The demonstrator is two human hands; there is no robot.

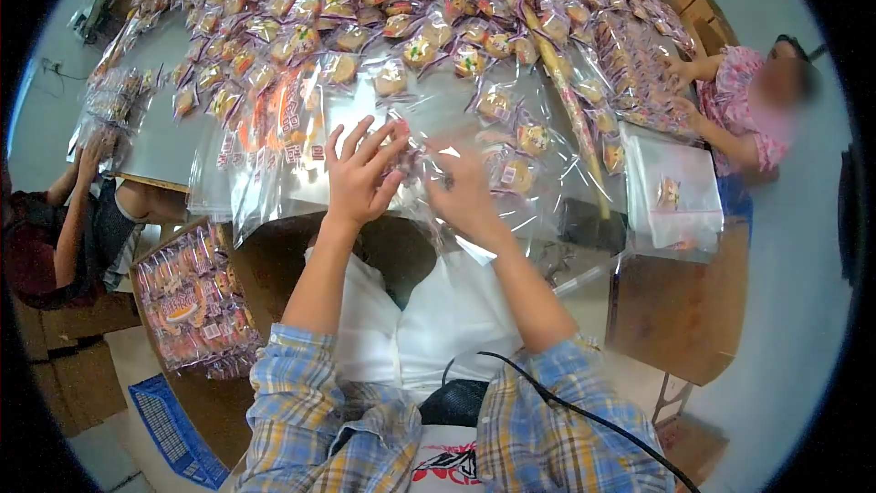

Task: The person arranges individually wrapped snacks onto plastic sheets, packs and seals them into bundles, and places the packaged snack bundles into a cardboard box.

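Observation:
My left hand (360, 178) is over the near edge of the table, its fingers spread, with the fingertips close to a small wrapped pastry (399, 132). To its right, my right hand (461, 187) is smeared by motion, and whether it holds anything is hidden. Clear plastic film (538, 210) lies around and under the right hand. Printed clear bags (278, 128) lie flat to the left of my left hand. Beyond both hands, many wrapped pastries (420, 50) are heaped across the table.
An open carton (228, 310) of packed pastries and a blue crate (173, 429) are at lower left. Clear bags (675, 183) lie at the table's right edge. A long wrapped strip (570, 100) crosses the pile. One person sits at each side.

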